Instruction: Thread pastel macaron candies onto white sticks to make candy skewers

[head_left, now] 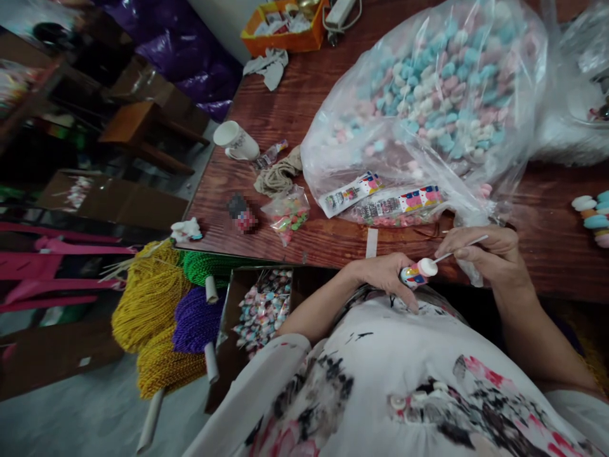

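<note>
In my left hand (384, 271) is a small printed wrapper (412, 277), with a white round marshmallow (427, 266) at its end. My left fingers are closed around it, close to my body. My right hand (492, 251) pinches a thin white stick (469, 245), tilted so its lower tip meets the marshmallow; how deep it goes, I cannot tell. Behind my hands lies a big clear bag (328, 136) full of pink, blue and white marshmallows (445, 82). Two flat stacks of printed wrappers, one pale (349, 193) and one over a clear bag (404, 202), rest before it.
Left on the wooden table (228, 190) are a white mug (236, 141), a brown cloth (280, 174) and a small candy bag (289, 216). An orange box (285, 28) stands behind. Below the edge sit a carton (228, 317) of wrapped sweets and yellow cord bundles (147, 298).
</note>
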`<action>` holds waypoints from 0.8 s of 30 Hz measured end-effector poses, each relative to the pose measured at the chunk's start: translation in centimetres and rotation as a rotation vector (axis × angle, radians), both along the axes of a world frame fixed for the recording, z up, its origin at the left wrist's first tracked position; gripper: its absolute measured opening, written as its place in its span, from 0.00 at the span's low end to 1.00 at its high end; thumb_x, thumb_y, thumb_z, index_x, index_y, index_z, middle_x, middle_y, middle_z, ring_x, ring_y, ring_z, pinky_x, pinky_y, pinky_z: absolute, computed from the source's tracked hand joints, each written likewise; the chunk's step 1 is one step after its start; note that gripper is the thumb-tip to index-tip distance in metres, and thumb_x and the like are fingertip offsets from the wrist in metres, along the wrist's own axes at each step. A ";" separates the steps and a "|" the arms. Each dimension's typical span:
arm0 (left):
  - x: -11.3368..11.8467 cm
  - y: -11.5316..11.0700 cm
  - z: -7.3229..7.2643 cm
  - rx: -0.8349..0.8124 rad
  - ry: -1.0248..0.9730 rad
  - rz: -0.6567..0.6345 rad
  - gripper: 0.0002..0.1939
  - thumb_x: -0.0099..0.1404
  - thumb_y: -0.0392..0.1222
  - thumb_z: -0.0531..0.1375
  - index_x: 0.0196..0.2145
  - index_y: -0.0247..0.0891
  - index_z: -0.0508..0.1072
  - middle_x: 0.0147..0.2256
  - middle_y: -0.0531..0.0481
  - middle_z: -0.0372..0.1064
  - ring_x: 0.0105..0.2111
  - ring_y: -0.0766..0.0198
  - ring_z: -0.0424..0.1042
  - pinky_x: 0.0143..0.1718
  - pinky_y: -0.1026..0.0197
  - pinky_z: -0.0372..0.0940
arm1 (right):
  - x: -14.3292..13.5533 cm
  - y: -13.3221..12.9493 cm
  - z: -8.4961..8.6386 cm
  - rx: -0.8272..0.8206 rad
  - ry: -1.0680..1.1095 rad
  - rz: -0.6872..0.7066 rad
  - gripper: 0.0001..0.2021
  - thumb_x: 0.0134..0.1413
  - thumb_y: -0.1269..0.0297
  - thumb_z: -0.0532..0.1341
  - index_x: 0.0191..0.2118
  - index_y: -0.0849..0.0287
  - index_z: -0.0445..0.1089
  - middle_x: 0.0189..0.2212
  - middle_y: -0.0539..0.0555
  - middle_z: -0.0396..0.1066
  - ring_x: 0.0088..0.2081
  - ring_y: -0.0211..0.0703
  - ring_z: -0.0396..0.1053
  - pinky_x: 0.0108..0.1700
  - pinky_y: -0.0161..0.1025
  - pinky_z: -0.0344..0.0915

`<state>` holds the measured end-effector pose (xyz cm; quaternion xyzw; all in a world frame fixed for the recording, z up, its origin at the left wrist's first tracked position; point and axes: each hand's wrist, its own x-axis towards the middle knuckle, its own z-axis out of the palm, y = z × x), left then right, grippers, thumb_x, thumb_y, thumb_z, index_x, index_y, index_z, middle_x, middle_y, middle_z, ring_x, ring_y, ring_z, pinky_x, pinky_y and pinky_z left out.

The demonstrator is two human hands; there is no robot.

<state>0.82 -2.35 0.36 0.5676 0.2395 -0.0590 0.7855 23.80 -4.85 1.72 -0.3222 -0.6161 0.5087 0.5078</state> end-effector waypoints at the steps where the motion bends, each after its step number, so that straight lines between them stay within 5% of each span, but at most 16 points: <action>1: 0.1 0.0 0.0 -0.019 0.006 0.011 0.29 0.36 0.53 0.77 0.24 0.36 0.64 0.20 0.61 0.59 0.20 0.73 0.57 0.20 0.67 0.56 | -0.1 0.0 0.0 0.000 0.009 0.001 0.06 0.56 0.61 0.65 0.32 0.54 0.80 0.30 0.54 0.79 0.31 0.46 0.76 0.35 0.44 0.74; 7: 0.5 -0.3 -0.2 0.017 0.041 0.173 0.29 0.38 0.57 0.75 0.25 0.36 0.65 0.20 0.61 0.58 0.19 0.74 0.56 0.21 0.67 0.54 | -0.5 -0.7 0.5 0.040 -0.108 -0.019 0.04 0.57 0.64 0.65 0.34 0.54 0.79 0.31 0.53 0.79 0.32 0.44 0.76 0.35 0.41 0.73; 13: 1.2 -0.6 -0.8 0.519 0.076 0.365 0.24 0.48 0.58 0.71 0.28 0.35 0.71 0.25 0.58 0.63 0.27 0.70 0.62 0.29 0.66 0.55 | -0.6 -2.3 1.7 -0.007 -0.202 -0.234 0.03 0.57 0.66 0.65 0.34 0.55 0.78 0.30 0.52 0.78 0.30 0.41 0.74 0.33 0.39 0.70; 17: 1.4 -1.0 -0.7 0.846 0.202 0.406 0.22 0.53 0.59 0.69 0.29 0.36 0.72 0.26 0.56 0.67 0.28 0.67 0.65 0.30 0.65 0.54 | -1.3 -2.7 0.3 -0.160 -0.049 -0.414 0.04 0.57 0.64 0.65 0.33 0.55 0.77 0.27 0.50 0.77 0.25 0.37 0.69 0.27 0.36 0.65; 24: 1.5 -1.6 0.0 1.065 0.276 0.444 0.14 0.59 0.51 0.65 0.30 0.37 0.70 0.28 0.52 0.70 0.27 0.65 0.66 0.30 0.62 0.54 | -2.8 -3.9 -1.4 -0.063 -0.051 -0.595 0.03 0.57 0.64 0.65 0.33 0.55 0.75 0.26 0.49 0.76 0.23 0.37 0.68 0.26 0.36 0.65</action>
